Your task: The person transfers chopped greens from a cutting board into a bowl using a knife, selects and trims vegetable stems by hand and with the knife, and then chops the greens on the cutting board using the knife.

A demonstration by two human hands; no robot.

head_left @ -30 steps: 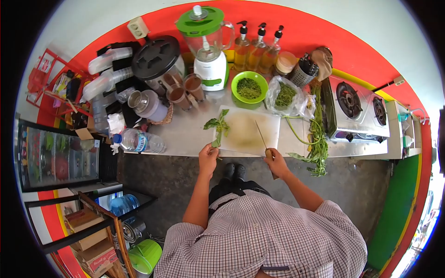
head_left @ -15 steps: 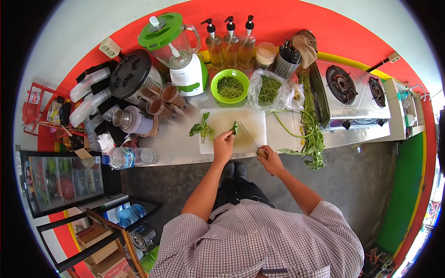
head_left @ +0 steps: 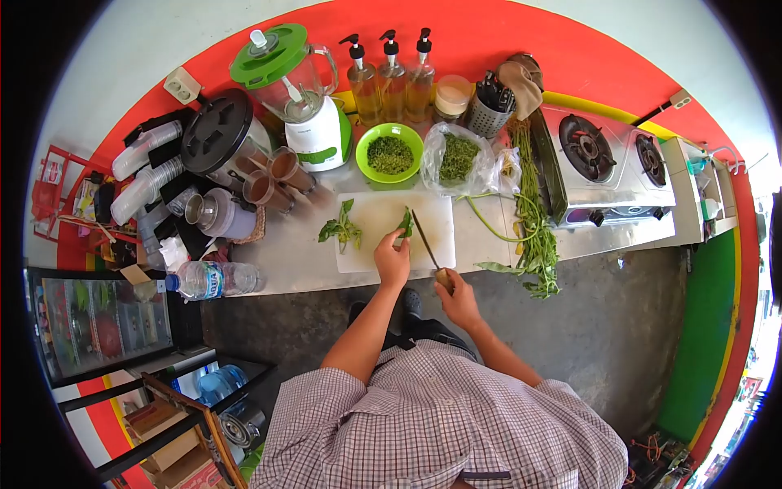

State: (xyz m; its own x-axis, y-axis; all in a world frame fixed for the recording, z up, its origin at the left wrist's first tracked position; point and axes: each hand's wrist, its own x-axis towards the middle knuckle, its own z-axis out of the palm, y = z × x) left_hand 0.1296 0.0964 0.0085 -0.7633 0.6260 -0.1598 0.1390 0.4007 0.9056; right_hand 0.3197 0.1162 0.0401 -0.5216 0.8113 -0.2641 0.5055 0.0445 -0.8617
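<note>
My left hand (head_left: pixel 393 257) pinches a small bunch of green leaves (head_left: pixel 406 222) over the white cutting board (head_left: pixel 371 259). In my right hand (head_left: pixel 460 300) is a knife (head_left: pixel 423 236), gripped by its handle, with the blade pointing away from me just right of the leaves. Blade and leaves look very close; I cannot tell if they touch. More leafy greens (head_left: pixel 342 226) lie on the board's left side. Beyond the board stand a green bowl (head_left: pixel 414 169) of chopped greens and a clear plastic bag (head_left: pixel 481 175) with more chopped greens.
Long green stems (head_left: pixel 533 236) hang over the counter's front edge beside the gas stove (head_left: pixel 603 196). A blender (head_left: pixel 314 138), pump bottles (head_left: pixel 391 85) and a utensil holder (head_left: pixel 487 118) line the back. Cups of brown liquid (head_left: pixel 265 191) and a water bottle (head_left: pixel 216 279) are on the left.
The camera view has shifted, moving the whole scene slightly left. My right hand has turned the knife, its blade now steeper and darker-looking. The leaves stay in my left hand.
</note>
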